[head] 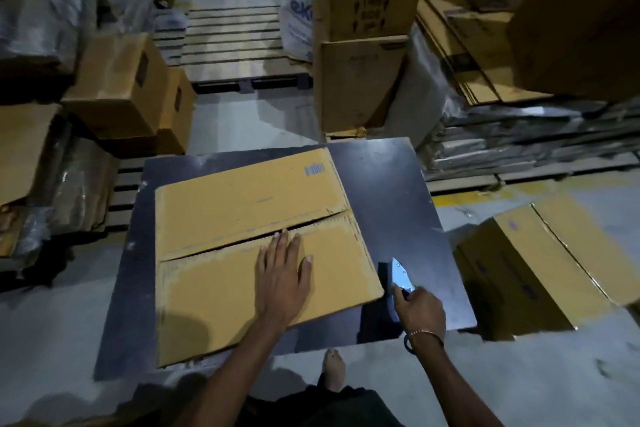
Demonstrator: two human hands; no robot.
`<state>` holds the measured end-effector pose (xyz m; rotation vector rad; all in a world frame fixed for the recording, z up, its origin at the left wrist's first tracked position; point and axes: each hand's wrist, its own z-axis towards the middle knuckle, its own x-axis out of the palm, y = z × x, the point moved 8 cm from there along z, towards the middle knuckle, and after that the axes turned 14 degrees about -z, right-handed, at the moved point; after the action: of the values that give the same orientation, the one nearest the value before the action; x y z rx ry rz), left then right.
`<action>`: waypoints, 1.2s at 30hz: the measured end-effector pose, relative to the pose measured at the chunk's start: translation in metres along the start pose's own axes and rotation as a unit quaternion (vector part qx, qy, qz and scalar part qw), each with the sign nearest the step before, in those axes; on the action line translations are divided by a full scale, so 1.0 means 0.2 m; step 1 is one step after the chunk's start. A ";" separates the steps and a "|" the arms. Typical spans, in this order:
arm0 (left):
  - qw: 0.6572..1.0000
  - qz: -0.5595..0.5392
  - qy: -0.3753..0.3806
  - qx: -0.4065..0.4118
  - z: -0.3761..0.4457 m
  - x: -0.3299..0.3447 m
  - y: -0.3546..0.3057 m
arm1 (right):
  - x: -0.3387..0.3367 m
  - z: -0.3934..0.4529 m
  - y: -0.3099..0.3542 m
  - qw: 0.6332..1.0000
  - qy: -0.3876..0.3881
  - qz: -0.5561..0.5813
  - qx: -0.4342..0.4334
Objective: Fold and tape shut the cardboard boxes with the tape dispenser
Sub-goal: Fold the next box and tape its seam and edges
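A bare foot (334, 369) shows at the bottom edge, just behind the near edge of a dark table (391, 184). On the table lies a cardboard box (242, 246), its two top flaps folded down and meeting along a seam that gapes a little toward the right. The left hand (282, 279) lies flat on the near flap, fingers straight and close together, fingertips reaching the seam, palm pressing the cardboard. Just beside the box's right corner, the right hand (420, 308) is curled round the handle of the tape dispenser (400, 279), whose shiny blue-lit body points away from the person and sits low over the table; whether it touches the box edge I cannot tell. A thin bangle (426, 334) rings the right wrist. On the floor to the right lies another box (540, 263), and stacked cartons (363, 45) stand beyond the table.
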<state>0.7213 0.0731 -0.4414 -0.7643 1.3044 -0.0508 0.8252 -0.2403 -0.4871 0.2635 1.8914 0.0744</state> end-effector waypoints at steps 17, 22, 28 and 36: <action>1.000 -0.019 -0.014 0.008 0.00 -0.02 0.00 | -0.17 0.03 0.10 0.996 -0.036 -0.008 -0.086; 0.993 -0.107 -0.046 -0.034 0.04 -0.07 -0.01 | -0.51 0.04 0.37 0.973 -0.097 -0.001 -0.208; 0.770 -0.582 -0.069 -0.253 0.19 -0.20 -0.01 | -0.74 -0.10 0.83 0.912 -0.074 0.003 -0.403; 0.548 -0.760 0.039 -0.348 0.12 -0.38 0.17 | -0.51 -0.36 1.27 0.830 0.070 0.011 -0.553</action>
<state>0.7075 0.1446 -0.3939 -2.4437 0.2674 -1.0231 0.8269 -0.0093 -0.3225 -0.5331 1.6863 1.1868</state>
